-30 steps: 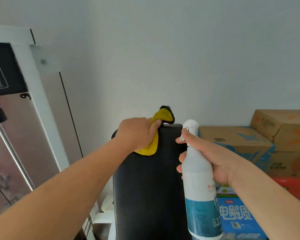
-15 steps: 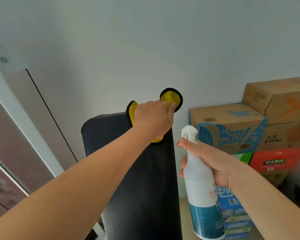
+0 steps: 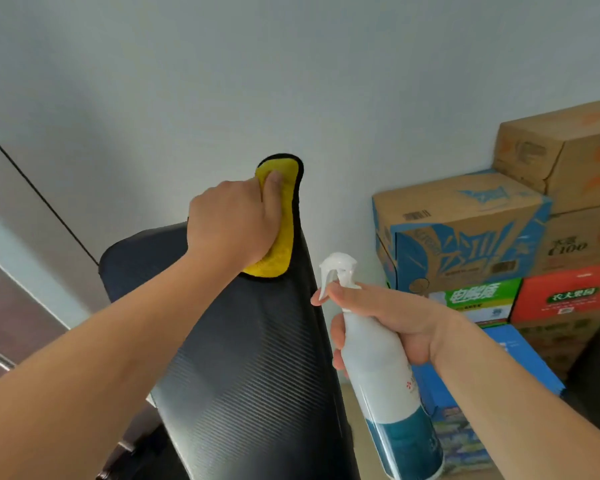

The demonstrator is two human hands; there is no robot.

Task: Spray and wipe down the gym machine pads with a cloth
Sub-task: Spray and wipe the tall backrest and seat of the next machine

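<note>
A black ribbed machine back pad (image 3: 253, 368) stands upright in the middle of the view. My left hand (image 3: 231, 225) grips a yellow cloth with a black edge (image 3: 283, 216) and presses it on the pad's top right corner; part of the cloth sticks up above the pad. To the right of the pad, my right hand (image 3: 385, 327) holds a white spray bottle with a teal label (image 3: 388, 386) by its neck, index finger on the trigger, nozzle toward the pad.
A plain white wall rises behind the pad. Stacked cardboard boxes (image 3: 499, 230) fill the right corner, with blue cartons (image 3: 513, 355) below them. A white machine frame and a brown panel (image 3: 18, 306) run along the left edge.
My left hand slid the cloth along the pad's top edge to its right corner. The view turned right and dropped. The right hand kept the bottle beside the pad.
</note>
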